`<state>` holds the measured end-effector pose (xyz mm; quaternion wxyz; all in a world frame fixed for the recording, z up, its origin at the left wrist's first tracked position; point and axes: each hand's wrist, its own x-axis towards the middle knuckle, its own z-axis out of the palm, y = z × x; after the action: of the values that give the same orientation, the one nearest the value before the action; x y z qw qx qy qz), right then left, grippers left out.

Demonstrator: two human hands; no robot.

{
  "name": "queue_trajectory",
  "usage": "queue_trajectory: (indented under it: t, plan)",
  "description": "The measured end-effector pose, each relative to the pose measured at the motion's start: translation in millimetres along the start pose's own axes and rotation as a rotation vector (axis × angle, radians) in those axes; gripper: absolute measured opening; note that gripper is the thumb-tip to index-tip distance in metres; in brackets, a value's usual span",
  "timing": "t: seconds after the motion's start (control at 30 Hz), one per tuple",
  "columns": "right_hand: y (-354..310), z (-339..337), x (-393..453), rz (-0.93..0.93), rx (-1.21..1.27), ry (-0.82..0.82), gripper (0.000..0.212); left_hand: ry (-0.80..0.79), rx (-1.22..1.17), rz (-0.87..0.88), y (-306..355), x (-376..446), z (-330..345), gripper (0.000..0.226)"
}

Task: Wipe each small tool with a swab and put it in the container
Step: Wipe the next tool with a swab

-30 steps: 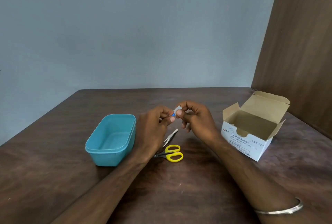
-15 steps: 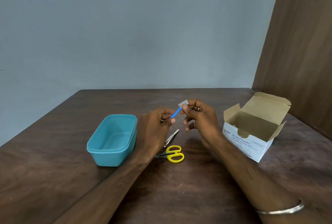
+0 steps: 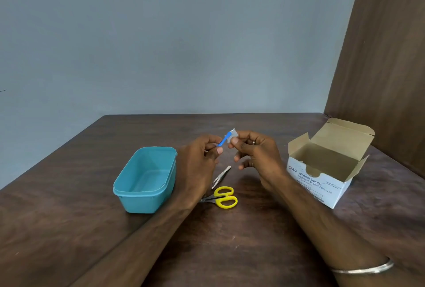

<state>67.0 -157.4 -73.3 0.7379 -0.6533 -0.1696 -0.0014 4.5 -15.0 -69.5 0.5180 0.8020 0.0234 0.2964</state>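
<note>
Head view showed the small blue tool (image 3: 225, 138) held up over the table, just right of and above the teal container (image 3: 147, 178), pinched at its lower end by the left hand (image 3: 197, 164). A second before, the tool was almost wholly hidden inside the folded white swab (image 3: 232, 136), only a spot of blue showing; by this moment most of the blue shaft stood bare, slanting up to the right, with the swab at its upper tip. The right hand (image 3: 255, 155) pinched that swab between thumb and forefinger, its other fingers loosely curled below. That suggested a wiping stroke drawn along the tool's length and nearly finished, so the tool looked close to ready for the container, which was bare inside. Just right of the container and below the hands, the tweezers (image 3: 221, 176) and the yellow scissors (image 3: 224, 199) lay on the table (image 3: 69, 229), both untouched, so by my reckoning two more tools waited to be wiped. Well to the right of the container stood the swab box (image 3: 322, 185) with its flaps open.
</note>
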Motion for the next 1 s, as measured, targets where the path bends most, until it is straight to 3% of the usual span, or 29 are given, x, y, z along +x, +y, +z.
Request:
queue_trajectory:
  t: [0.13, 0.33, 0.57, 0.7, 0.83, 1.0]
  plan:
    - [-0.5, 2.7, -1.9, -0.012, 0.045, -0.078, 0.011, -0.028, 0.014, 0.046, 0.7, -1.6, -1.2, 0.018]
    - [0.9, 1.7, -1.0, -0.006, 0.131, -0.061, 0.014, -0.071, -0.017, 0.054, -3.3, -0.5, 0.3, 0.019]
    - [-0.5, 4.1, -1.9, -0.002, 0.231, -0.097, 0.020, -0.139, -0.082, 0.013, -1.8, -2.5, 2.3, 0.037]
    - [-0.6, 4.4, -2.5, -0.006, 0.202, -0.118, 0.020, -0.152, -0.168, -0.020, 2.1, -4.4, 1.1, 0.034]
    - [0.8, 5.4, -3.2, -0.020, 0.140, -0.189, 0.011, -0.139, -0.260, -0.067, 6.6, -5.6, 1.6, 0.017]
    - [-1.7, 6.8, -5.3, -0.033, 0.119, -0.254, 0.013, -0.174, -0.448, -0.168, 13.8, -5.8, -1.0, 0.024]
